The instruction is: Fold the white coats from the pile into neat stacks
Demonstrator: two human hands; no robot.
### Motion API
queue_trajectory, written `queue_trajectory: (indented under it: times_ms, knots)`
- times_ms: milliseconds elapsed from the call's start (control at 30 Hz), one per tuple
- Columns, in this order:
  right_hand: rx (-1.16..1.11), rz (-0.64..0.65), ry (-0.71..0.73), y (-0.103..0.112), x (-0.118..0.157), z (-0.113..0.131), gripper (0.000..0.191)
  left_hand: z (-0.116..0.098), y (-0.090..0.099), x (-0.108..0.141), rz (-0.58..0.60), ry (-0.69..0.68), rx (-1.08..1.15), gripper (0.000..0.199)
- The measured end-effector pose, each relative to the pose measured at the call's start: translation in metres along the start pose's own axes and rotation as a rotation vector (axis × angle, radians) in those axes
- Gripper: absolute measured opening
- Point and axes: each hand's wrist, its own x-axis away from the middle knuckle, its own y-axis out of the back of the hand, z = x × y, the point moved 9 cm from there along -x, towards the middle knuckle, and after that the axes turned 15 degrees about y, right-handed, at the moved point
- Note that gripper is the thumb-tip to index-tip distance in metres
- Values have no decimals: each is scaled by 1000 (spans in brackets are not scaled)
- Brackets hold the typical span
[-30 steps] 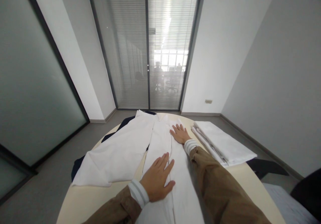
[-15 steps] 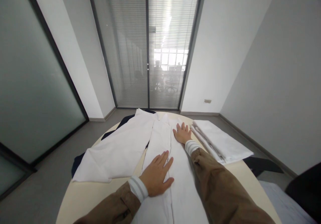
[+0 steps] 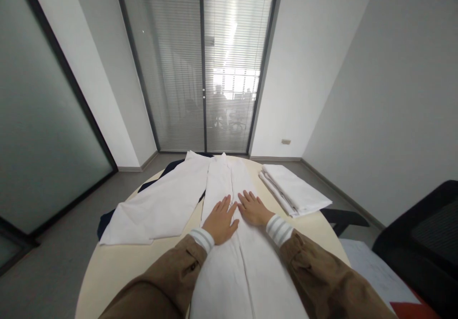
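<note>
A white garment [image 3: 229,281] lies spread along the table, with a long seam or front opening down its middle. My left hand [image 3: 220,221] rests flat on it, left of that line, fingers stretched forward. Just across the line my right hand [image 3: 253,208] lies flat on the cloth as well, its fingertips close to those of the left. Neither hand grips anything. To the left, a wide white piece of cloth [image 3: 161,204] is laid out over dark navy fabric [image 3: 104,224]; whether it joins the middle part I cannot tell.
A folded white cloth stack [image 3: 295,190] sits at the right on the round cream table [image 3: 96,276]. Right of the table stands a black chair [image 3: 422,242], with pale cloth [image 3: 372,266] near its seat. Glass doors with blinds [image 3: 200,71] close off the far side.
My right hand has slid back toward me and inward, to beside the left. My left hand has moved slightly forward. The view has shifted right, showing more of the chair.
</note>
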Motion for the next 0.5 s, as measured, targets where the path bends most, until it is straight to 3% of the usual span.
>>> queue_trajectory:
  times_ms: [200, 367, 500]
  knots:
    - [14, -123, -26, 5, 16, 18, 58, -17, 1, 41, 62, -91, -23, 73]
    - [-109, -125, 43, 6, 13, 4, 57, -56, 2, 92, 143, -476, -1, 78]
    - [-272, -134, 204, 9, 16, -5, 58, -71, 12, 107, 83, -684, 49, 57]
